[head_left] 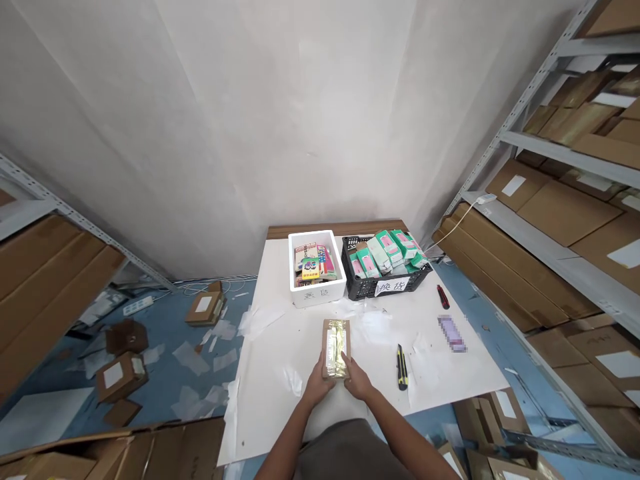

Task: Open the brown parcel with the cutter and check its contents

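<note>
We see both hands at the near edge of the white desk, holding a small brown parcel wrapped in glossy clear film. The left hand grips its near left corner and the right hand its near right corner; the fingers of each curl around the parcel's sides, pinching it between them. The parcel lies flat on the desk, its long side pointing away from us, roughly in the middle of the near half.

Just to the right of the right hand lies a black and yellow utility knife, apart from the parcel. Farther right rests a small purple item, blurred, and beyond it a red and black cutter. At the far edge stand a white foam box filled with colourful packets and, touching its right side, a black crate heaped with green and pink boxes. Scraps of clear film lie scattered over the desk, and cardboard boxes litter the blue floor to the left.
</note>
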### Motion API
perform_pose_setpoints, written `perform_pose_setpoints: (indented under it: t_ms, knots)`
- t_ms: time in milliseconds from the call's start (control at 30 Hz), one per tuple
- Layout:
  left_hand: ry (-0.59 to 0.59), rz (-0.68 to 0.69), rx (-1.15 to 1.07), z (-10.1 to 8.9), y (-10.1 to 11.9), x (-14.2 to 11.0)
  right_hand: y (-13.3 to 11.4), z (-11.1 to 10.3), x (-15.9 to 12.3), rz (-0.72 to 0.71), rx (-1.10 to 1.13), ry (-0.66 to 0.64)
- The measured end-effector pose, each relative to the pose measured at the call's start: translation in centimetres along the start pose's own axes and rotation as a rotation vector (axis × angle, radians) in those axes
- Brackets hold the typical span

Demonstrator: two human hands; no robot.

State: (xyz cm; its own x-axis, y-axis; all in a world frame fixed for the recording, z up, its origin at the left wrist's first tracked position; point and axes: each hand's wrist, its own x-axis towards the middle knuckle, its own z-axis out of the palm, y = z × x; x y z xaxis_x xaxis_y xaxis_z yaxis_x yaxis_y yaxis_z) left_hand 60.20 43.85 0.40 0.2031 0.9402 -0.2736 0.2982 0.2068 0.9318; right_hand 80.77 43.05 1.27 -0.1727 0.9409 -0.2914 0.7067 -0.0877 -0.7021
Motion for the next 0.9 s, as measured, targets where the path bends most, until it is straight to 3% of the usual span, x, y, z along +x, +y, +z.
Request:
perform_pose_setpoints:
  t_ms: [100, 233, 333, 400, 467, 567, 700, 800, 900]
  knots:
    - [0.023, -0.025, 0.028, -0.1, 2.7, 0.4, -0.5, -2.9, 0.3, -0.046, 0.020, 0.042]
    - [0.253, 0.035, 0.057, -0.4, 6.5, 2.1, -2.2, -9.0, 2.9, -0.090, 0.025, 0.147]
    - [0.197, 0.026, 0.105, 0.4, 7.5, 3.1, -3.4, -11.6, 5.2, -0.030, -0.070, 0.063]
    - [0.157, -0.035, 0.087, 1.4, 7.2, 3.3, -3.4, -11.9, 5.9, -0.017, -0.084, 0.008]
    - [0.193, -0.044, 0.061, 2.5, 6.4, 3.1, -2.7, -11.4, 5.5, -0.022, -0.070, 0.025]
    - [0.222, 0.039, 0.057, 4.1, 4.8, 1.8, -0.6, -9.8, 3.3, -0.066, -0.034, 0.092]
    - [0.173, 0.104, 0.074, 5.6, 4.0, 0.0, 1.7, -7.9, 0.0, -0.182, 0.030, 0.044]
    - [0.285, 0.079, 0.051, 5.2, 5.2, 0.3, 1.3, -8.8, 0.0, -0.211, 0.044, 0.096]
    - [0.396, 0.055, -0.007, 3.9, 6.8, 2.0, -0.7, -11.1, 2.1, -0.205, 0.047, 0.165]
